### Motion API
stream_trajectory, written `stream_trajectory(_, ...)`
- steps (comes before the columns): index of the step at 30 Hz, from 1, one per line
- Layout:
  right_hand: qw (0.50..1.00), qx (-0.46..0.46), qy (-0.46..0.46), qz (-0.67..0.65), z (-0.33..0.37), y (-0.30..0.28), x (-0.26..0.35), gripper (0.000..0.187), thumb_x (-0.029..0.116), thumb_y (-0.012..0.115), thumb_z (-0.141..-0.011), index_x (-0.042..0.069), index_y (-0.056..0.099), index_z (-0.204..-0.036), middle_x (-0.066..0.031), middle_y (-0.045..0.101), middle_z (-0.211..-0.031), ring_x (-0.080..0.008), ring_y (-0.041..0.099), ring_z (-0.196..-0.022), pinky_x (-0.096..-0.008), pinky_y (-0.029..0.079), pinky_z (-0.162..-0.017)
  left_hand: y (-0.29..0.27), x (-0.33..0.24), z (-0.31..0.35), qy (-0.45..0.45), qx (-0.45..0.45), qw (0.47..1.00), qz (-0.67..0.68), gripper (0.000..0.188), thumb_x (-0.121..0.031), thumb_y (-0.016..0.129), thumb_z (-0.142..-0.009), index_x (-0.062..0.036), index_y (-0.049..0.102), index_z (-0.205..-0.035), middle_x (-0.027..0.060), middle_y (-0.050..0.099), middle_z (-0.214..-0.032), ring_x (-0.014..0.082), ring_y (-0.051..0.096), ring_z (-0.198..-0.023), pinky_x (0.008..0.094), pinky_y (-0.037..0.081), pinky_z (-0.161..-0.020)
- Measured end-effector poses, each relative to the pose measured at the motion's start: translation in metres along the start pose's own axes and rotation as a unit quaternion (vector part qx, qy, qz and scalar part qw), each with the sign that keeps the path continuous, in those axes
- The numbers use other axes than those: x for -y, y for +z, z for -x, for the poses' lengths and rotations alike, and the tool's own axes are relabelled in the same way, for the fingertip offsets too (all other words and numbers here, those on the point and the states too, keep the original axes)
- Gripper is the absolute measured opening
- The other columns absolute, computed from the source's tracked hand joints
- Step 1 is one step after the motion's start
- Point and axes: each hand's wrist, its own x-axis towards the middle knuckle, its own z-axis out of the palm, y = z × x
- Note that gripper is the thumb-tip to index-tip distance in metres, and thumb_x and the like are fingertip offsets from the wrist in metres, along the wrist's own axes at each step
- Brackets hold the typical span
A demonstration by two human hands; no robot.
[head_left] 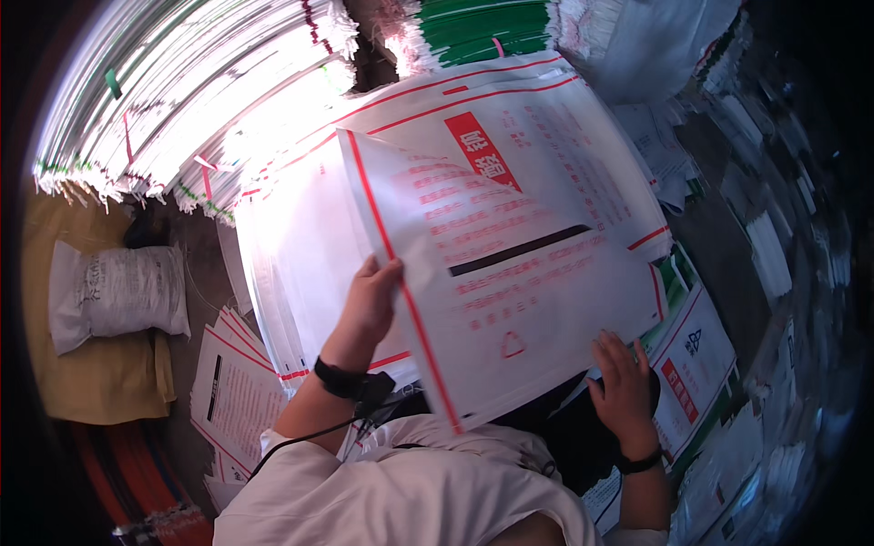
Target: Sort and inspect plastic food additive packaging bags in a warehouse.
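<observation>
A flat white bag (510, 300) with red stripes, red print and a black bar is raised at a tilt in front of me. My left hand (371, 296) is closed on its left edge, beside the long red stripe. At its lower right edge is my right hand (621, 387), with the fingers stretched out and the thumb apart; the fingertips are close to or touching the edge. Under the raised bag lies a pile of similar white bags (291, 264), partly covered by it. Black bands circle both my wrists.
Tall stacks of folded white sacks (200, 100) and green sacks (487, 32) stand at the back. Loose printed bags (232, 400) lie at left and more printed bags (696, 355) at right. A white package (118, 291) rests on yellow-brown cloth (100, 382) at far left.
</observation>
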Motion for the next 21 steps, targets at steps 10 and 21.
stream_trajectory(10, 0.967, -0.044, -0.038, -0.249, -0.054, 0.002, 0.068, 0.112, 0.04, 0.086, -0.072, 0.003, 0.02, -0.154, -0.0299, 0.023, -0.158, -0.0519, 0.023, -0.146, -0.0653, 0.02, -0.117, 0.09, 0.029, 0.037, -0.056, 0.021, 0.998, 0.003, 0.045, -0.01, 0.052, -0.1, -0.0061, 0.04, -0.143, 0.0103, 0.059, -0.125, 0.0226, 0.064, -0.11, 0.0398, 0.057, -0.09)
stream_trajectory(21, 0.991, 0.013, 0.003, -0.136, -0.042, -0.013, 0.075, 0.096, 0.034, 0.083, -0.078, 0.005, 0.029, -0.152, -0.0264, 0.03, -0.156, -0.0441, 0.031, -0.145, -0.0622, 0.027, -0.116, 0.076, 0.018, 0.046, -0.008, 0.028, 0.999, 0.041, 0.039, -0.009, 0.055, -0.099, -0.0042, 0.046, -0.136, 0.0119, 0.063, -0.119, 0.0239, 0.067, -0.104, 0.0362, 0.059, -0.084)
